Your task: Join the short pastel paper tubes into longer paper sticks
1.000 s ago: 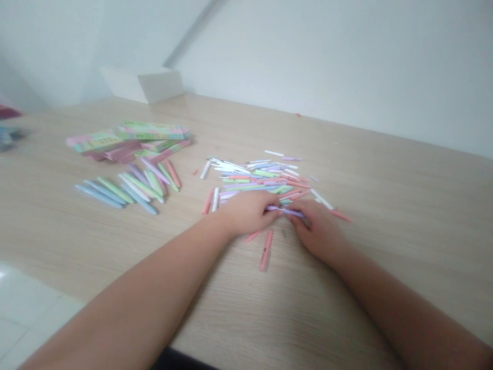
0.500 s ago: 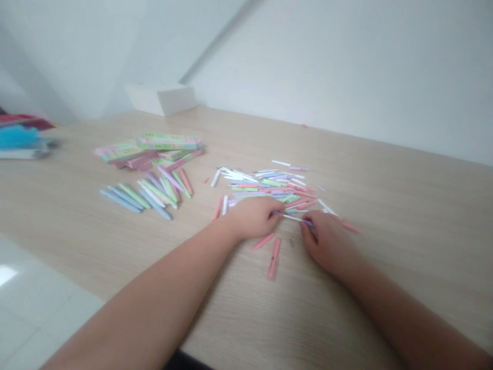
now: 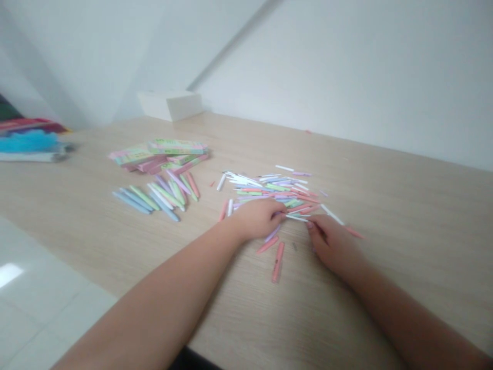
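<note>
My left hand [image 3: 262, 218] is closed in a pinch at the near side of a loose pile of pastel pen parts [image 3: 275, 189]. From its fingertips a thin white pen refill [image 3: 297, 218] reaches across to my right hand [image 3: 333, 240], whose thumb and finger pinch the other end. A purple pen piece [image 3: 272, 235] lies just below my left hand. Closer to me are a slim pink piece [image 3: 267, 244] and a pink pen barrel [image 3: 278, 262]. My palms hide part of the pile.
Left of the pile, assembled-looking pens [image 3: 154, 195] lie in a row in blue, green, purple and pink. Behind them are stacked patterned pen boxes [image 3: 177, 147]. A white box [image 3: 171, 105] stands by the wall, and a bright blue item [image 3: 29, 141] is at far left.
The purple piece between my hands is gone from there, and a purple piece now shows below my left hand. Both hands stay close together; the view has shifted slightly.
</note>
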Demonstrator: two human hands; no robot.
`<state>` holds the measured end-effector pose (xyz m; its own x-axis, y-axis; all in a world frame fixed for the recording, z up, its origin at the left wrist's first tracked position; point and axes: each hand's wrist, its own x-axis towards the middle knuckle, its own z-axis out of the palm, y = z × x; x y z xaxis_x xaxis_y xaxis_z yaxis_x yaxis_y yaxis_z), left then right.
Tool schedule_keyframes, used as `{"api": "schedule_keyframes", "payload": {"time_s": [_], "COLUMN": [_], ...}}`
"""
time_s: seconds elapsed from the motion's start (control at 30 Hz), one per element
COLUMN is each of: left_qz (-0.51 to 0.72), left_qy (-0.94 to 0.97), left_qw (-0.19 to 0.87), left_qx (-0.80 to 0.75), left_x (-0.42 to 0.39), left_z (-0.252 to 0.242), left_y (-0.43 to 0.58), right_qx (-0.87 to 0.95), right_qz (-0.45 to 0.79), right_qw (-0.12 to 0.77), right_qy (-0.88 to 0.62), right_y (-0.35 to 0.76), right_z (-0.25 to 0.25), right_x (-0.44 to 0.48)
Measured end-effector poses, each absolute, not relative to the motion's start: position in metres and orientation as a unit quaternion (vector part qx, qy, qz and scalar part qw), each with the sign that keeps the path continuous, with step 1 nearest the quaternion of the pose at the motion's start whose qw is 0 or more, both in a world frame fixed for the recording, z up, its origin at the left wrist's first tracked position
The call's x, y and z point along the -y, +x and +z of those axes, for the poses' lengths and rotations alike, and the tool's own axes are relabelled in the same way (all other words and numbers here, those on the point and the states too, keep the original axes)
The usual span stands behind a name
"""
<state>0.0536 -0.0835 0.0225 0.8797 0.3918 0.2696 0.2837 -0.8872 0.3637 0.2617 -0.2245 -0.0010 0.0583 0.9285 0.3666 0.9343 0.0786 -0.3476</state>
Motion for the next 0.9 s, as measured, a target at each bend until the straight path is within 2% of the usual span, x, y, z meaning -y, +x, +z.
{"api": "schedule_keyframes", "payload": {"time_s": [0.3,0.77,0.9], "left_qz": [0.165,0.082,0.096], "left_qy": [0.915,0.972,0.975], "left_qw": [0.058,0.037,0.036], "left_qx": [-0.363,-0.216,-0.197], "left_x": [0.076,0.072,0.075], "left_z": [0.037,0.035,0.038], "left_y": [0.039,0.039,0.039], "right_qx": [0.618,0.632,0.63], "right_qz": [-0.004,-0.001,0.013], "right_qw": [0.318,0.303,0.304], "right_qy": [-0.719,-0.713,-0.715], "right_y": [0.265,0.262,0.261], "right_z": [-0.001,0.001,0.001], "right_x": [0.223,0.224,0.224]}}
